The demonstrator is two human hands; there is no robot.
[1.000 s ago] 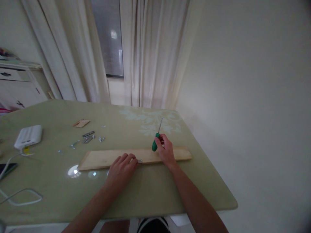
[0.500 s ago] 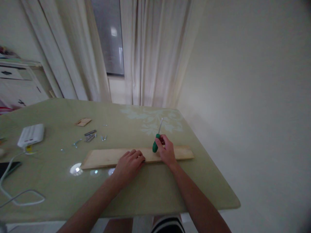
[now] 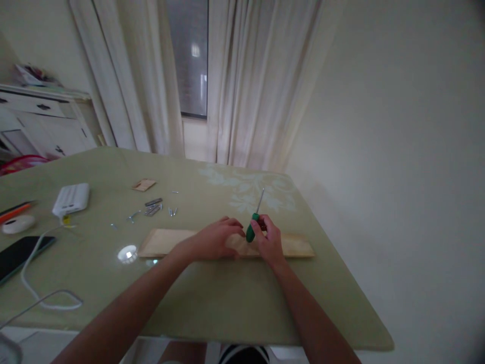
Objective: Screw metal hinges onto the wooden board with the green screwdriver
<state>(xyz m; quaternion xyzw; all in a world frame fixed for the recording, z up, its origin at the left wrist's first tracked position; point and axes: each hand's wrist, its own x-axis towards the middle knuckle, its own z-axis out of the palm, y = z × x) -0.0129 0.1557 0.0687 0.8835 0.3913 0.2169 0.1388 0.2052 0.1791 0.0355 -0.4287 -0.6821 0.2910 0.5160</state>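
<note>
A long pale wooden board (image 3: pixel 168 241) lies flat across the table in front of me. My left hand (image 3: pixel 220 238) is over the middle of it, thumb and fingers apart, with bare wood showing between them; whether the fingertips touch the board I cannot tell. In my right hand (image 3: pixel 270 238) is a screwdriver (image 3: pixel 251 230) with a green handle, its thin metal shaft pointing up and away from me. That hand is above the right part of the board. Behind the board's left half lie loose screws (image 3: pixel 172 211) and a small pile of metal pieces (image 3: pixel 153 208).
A small wooden piece (image 3: pixel 144 185) lies farther back on the green-covered table (image 3: pixel 212 303). On the left are a white box (image 3: pixel 71 198) with a cable (image 3: pixel 28 283), a dark phone (image 3: pixel 22 255), a white roll (image 3: pixel 18 224) and an orange-handled item (image 3: pixel 15 212). A wall (image 3: pixel 397 177) borders the right.
My left hand has lifted from the board's front edge and spread its fingers, moving toward the screwdriver. The right hand keeps hold of the screwdriver. My view has turned slightly left.
</note>
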